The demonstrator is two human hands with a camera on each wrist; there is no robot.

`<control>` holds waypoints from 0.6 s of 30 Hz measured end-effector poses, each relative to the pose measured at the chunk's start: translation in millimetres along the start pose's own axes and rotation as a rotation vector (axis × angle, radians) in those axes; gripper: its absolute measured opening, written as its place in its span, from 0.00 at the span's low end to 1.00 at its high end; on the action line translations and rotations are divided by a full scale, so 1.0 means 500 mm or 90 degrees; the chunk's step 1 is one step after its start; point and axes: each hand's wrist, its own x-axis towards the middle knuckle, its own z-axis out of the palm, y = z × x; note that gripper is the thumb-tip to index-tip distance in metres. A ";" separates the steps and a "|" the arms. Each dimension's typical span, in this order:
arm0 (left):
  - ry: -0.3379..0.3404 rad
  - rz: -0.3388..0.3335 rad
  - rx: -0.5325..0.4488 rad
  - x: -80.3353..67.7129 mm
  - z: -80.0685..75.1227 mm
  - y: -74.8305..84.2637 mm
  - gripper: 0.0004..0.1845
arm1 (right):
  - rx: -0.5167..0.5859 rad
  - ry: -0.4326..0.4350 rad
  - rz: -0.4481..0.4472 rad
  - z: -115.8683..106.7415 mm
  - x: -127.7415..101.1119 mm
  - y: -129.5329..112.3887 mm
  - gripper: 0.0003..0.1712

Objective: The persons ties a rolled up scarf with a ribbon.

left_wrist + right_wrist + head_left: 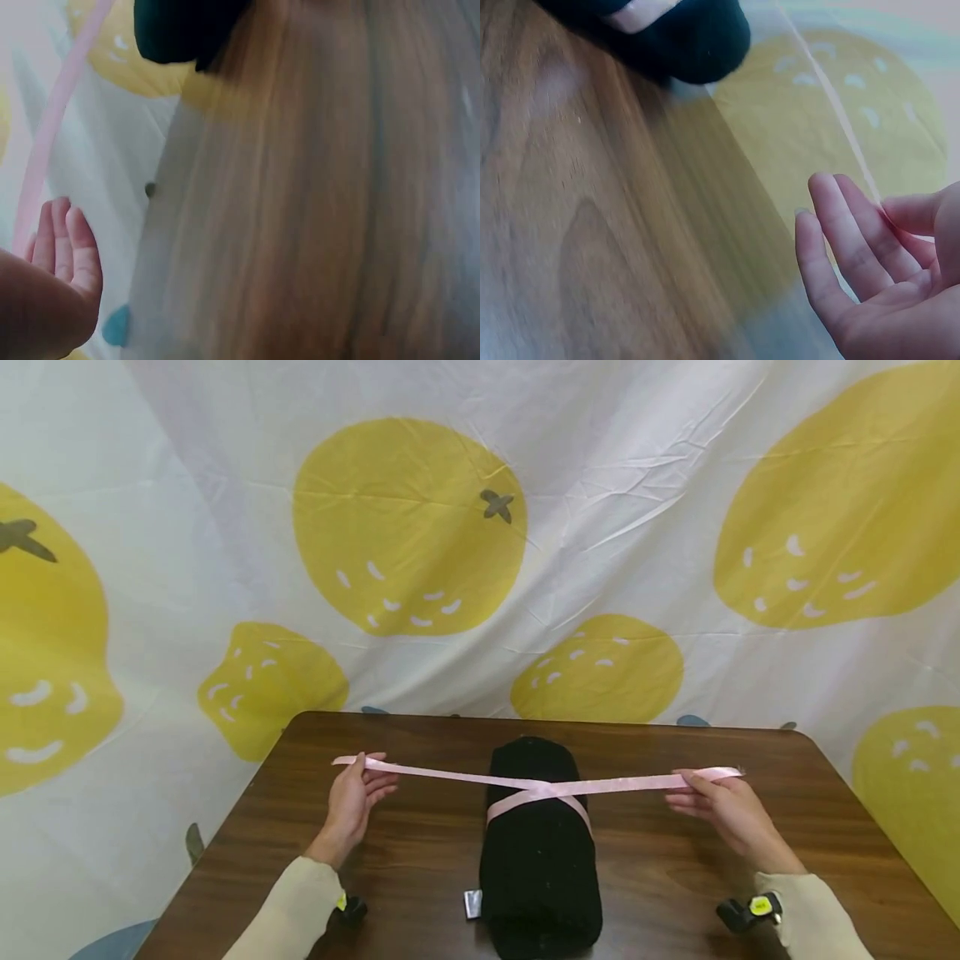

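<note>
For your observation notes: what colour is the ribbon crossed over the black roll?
Pale pink ribbon, clearest in the head view.

Both of the person's forearms were covered in long cream sleeves (288,906) that ended at the wrists, where small black camera units (738,914) were strapped on, the right one marked with a yellow sticker (760,906), while both hands were bare.
</note>
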 end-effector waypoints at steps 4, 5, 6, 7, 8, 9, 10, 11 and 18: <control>-0.017 -0.046 0.022 0.006 -0.017 -0.011 0.27 | 0.023 -0.005 0.053 -0.019 0.002 0.011 0.13; -0.023 -0.058 0.024 0.006 -0.021 -0.014 0.27 | 0.026 -0.009 0.066 -0.021 0.003 0.015 0.13; -0.029 -0.071 0.025 0.007 -0.024 -0.017 0.27 | 0.030 -0.013 0.079 -0.023 0.003 0.018 0.13; -0.035 -0.083 0.023 0.008 -0.027 -0.021 0.26 | 0.035 -0.017 0.091 -0.025 0.004 0.021 0.13; -0.040 -0.093 0.020 0.009 -0.030 -0.023 0.26 | 0.038 -0.018 0.101 -0.027 0.004 0.023 0.12; -0.042 -0.103 0.015 0.010 -0.032 -0.026 0.25 | 0.039 -0.020 0.110 -0.028 0.004 0.026 0.12; -0.044 -0.110 0.011 0.010 -0.034 -0.027 0.25 | 0.042 -0.021 0.116 -0.030 0.004 0.028 0.12; -0.045 -0.117 0.006 0.011 -0.037 -0.029 0.24 | 0.039 -0.023 0.119 -0.031 0.003 0.030 0.13; -0.072 -0.152 -0.018 0.018 -0.054 -0.035 0.22 | 0.090 -0.028 0.113 -0.046 0.000 0.045 0.14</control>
